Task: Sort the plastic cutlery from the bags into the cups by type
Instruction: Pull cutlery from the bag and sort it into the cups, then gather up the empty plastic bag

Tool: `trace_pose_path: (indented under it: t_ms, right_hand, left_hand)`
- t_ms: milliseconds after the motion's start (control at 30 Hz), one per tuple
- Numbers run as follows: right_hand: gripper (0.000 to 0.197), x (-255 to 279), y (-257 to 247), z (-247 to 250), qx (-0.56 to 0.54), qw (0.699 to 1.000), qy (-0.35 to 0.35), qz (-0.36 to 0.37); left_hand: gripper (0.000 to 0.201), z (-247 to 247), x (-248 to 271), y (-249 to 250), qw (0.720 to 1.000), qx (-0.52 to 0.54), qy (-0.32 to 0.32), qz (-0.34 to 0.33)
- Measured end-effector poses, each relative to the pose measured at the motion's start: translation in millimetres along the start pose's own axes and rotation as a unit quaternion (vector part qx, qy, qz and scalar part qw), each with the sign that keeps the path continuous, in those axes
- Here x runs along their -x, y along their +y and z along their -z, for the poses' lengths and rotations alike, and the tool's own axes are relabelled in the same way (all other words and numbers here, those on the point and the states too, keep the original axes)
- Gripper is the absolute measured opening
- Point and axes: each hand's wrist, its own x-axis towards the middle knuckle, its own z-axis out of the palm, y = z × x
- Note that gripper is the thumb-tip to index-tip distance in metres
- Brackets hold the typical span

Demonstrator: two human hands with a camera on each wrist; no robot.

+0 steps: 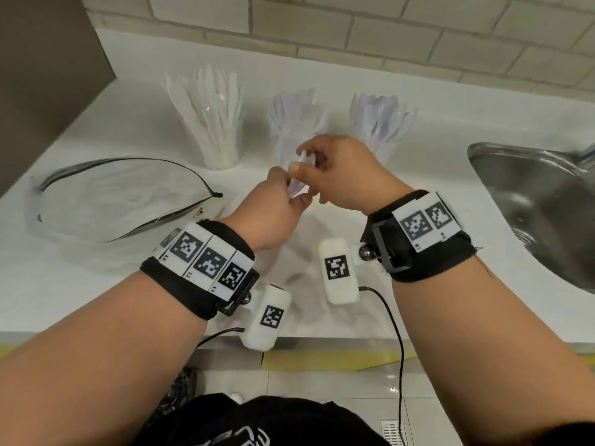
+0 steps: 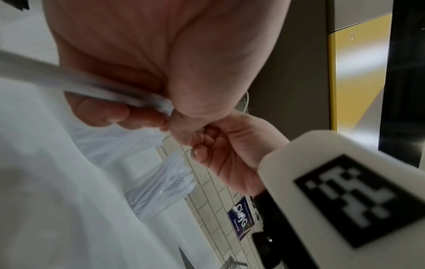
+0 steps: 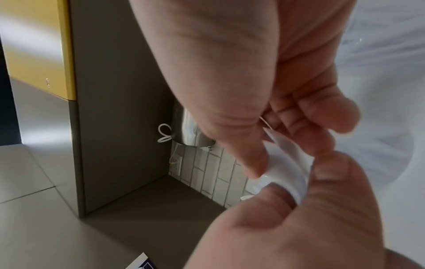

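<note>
Three clear cups stand in a row at the back of the counter: knives (image 1: 219, 123) on the left, forks (image 1: 296, 120) in the middle, spoons (image 1: 381, 120) on the right. In front of the middle cup both hands hold a small bundle of white plastic cutlery (image 1: 299, 175). My left hand (image 1: 294, 193) grips its lower end and my right hand (image 1: 306, 162) pinches its top. The left wrist view shows the bundle (image 2: 110, 89) lying across my left palm. Seen from the right wrist, my right fingertips (image 3: 255, 163) pinch a curved white piece (image 3: 289, 174). Its type is unclear.
A clear plastic bag (image 1: 122, 194) with a black zip edge lies open on the white counter (image 1: 418, 162) to the left of my hands. A steel sink (image 1: 541, 207) is set in at the right. A tiled wall (image 1: 354, 30) runs behind the cups.
</note>
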Motion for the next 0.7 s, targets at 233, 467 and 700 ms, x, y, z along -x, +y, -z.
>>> trace_pose_path:
  t_ms: [233,467,700]
  right_hand:
    - [0.026,5,3,2,-0.03,0.998,0.062,-0.004]
    - [0.033,-19,31,92,0.068,0.941,0.33,0.032]
    - [0.038,-46,77,117,0.158,0.911,0.382,0.002]
  left_hand:
    - [0.035,-3,12,7,1.0,-0.007,-0.02,-0.019]
    - [0.056,25,33,-17,1.0,-0.024,0.014,0.011]
    - [0.048,65,52,-51,0.967,-0.189,0.143,0.089]
